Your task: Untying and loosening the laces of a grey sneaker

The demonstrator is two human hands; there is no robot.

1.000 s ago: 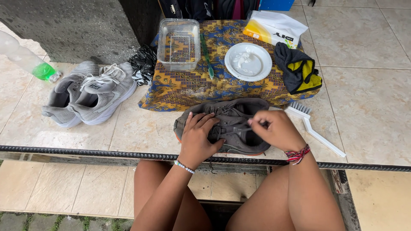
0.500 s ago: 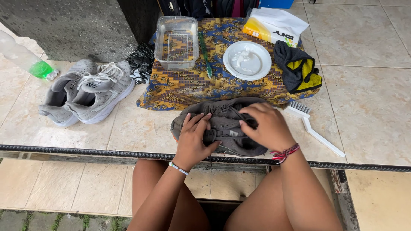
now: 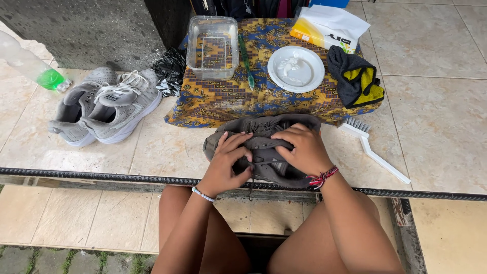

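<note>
Dark shoe (image 3: pixel 264 147) lies on the tile floor (image 3: pixel 167 152), at the near edge of the patterned cloth (image 3: pixel 228 96), directly under both hands. Left hand (image 3: pixel 225 165) rests on its near side, fingers curled and pinching at the laces. Right hand (image 3: pixel 304 149) lies over the top, fingers bent and gripping the upper. Grey shoe pair (image 3: pixel 101 104) sits well apart to the left. White brush (image 3: pixel 373 147) lies just right of the shoe. Plate (image 3: pixel 296 68) and clear tub (image 3: pixel 212 40) stand on the cloth beyond.
</note>
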